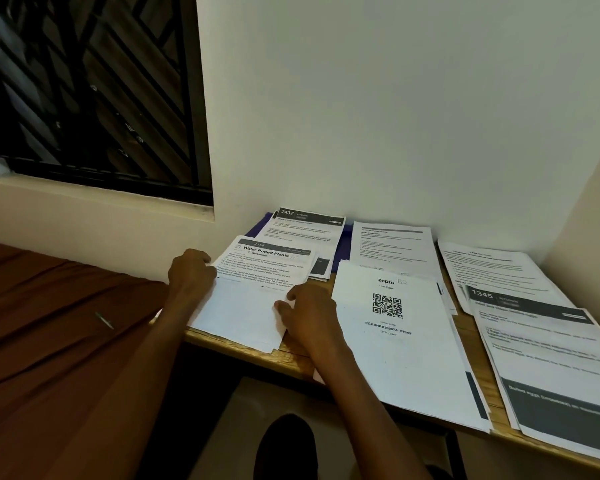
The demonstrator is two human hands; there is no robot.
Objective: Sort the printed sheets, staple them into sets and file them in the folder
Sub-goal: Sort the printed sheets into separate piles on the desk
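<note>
Several stacks of printed sheets lie on a wooden desk [291, 356]. Nearest the desk's left end is the "Water Potted Plants" stack [257, 289]. My left hand [191, 271] rests on its left edge with the fingers curled at the paper's side. My right hand [309, 311] touches its right edge near the lower corner, fingers bent against the sheets. Behind it a sheet headed 2437 [305, 230] lies on a blue folder [257, 227]. A QR-code "zepto" sheet [395, 334] tops the middle stack. No stapler is in view.
Further stacks sit at the back centre [392, 244] and right, one headed 1345 [548, 355] overhanging the desk's front edge. A brown bedsheet [49, 341] with a pen [104, 320] on it lies left of the desk. White walls close the corner; a barred window [94, 91] is upper left.
</note>
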